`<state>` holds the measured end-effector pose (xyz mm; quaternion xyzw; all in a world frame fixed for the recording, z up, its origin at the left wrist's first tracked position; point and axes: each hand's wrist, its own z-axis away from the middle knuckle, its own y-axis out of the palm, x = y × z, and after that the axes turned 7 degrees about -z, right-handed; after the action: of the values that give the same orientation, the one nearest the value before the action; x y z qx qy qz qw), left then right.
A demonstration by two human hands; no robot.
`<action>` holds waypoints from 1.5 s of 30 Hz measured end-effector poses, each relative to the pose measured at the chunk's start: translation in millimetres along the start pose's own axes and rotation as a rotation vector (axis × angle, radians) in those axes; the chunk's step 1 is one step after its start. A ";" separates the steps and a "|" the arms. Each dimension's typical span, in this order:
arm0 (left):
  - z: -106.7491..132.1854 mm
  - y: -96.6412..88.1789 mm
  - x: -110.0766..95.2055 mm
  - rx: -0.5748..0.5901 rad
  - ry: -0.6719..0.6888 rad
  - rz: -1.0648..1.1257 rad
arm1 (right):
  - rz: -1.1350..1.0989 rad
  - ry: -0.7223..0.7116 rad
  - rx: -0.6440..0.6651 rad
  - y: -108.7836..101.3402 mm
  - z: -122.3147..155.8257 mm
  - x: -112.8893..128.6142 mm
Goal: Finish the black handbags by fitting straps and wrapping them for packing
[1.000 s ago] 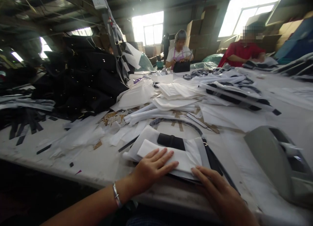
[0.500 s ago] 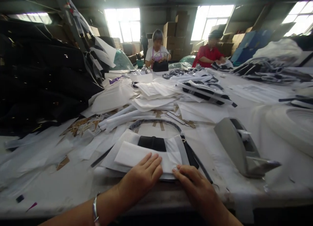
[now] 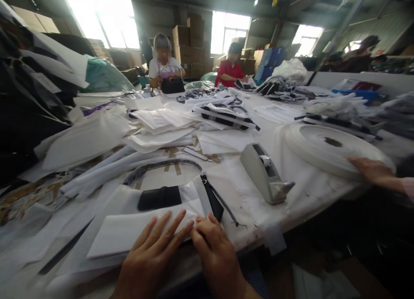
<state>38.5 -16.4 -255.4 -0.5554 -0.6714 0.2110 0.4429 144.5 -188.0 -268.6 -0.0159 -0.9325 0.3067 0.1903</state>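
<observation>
A black handbag (image 3: pixel 160 198) lies on the table, partly covered by white wrapping sheets. Its wrapped handle (image 3: pixel 168 162) arches away from me, and a dark strap (image 3: pixel 223 204) trails to the right. My left hand (image 3: pixel 152 251) presses flat on a folded white sheet (image 3: pixel 113 233) over the bag, fingers spread. Beside it, my right hand (image 3: pixel 216 249) has its fingers curled together at the sheet's right edge, seeming to pinch it. The fingertip contact there is partly hidden.
A grey tape dispenser (image 3: pixel 265 174) stands right of the bag. Farther right, another person's hand (image 3: pixel 371 169) touches a large white roll (image 3: pixel 330 148). Loose white sheets (image 3: pixel 161 120) pile up beyond the bag. Two people work across the table.
The view has swung right, bringing the other person's hand at the roll into sight. My left hand's fingers are more spread; my right hand stays at the sheet's edge, closer to the left.
</observation>
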 end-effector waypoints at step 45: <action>0.8 -1.6 -15.3 0.000 -0.186 0.234 | 0.086 -0.187 0.366 -18.8 14.3 -21.7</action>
<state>36.8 -30.9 -260.1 -0.6080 -0.6401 0.3118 0.3512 161.0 -214.6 -275.8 0.0078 -0.8732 0.4791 0.0894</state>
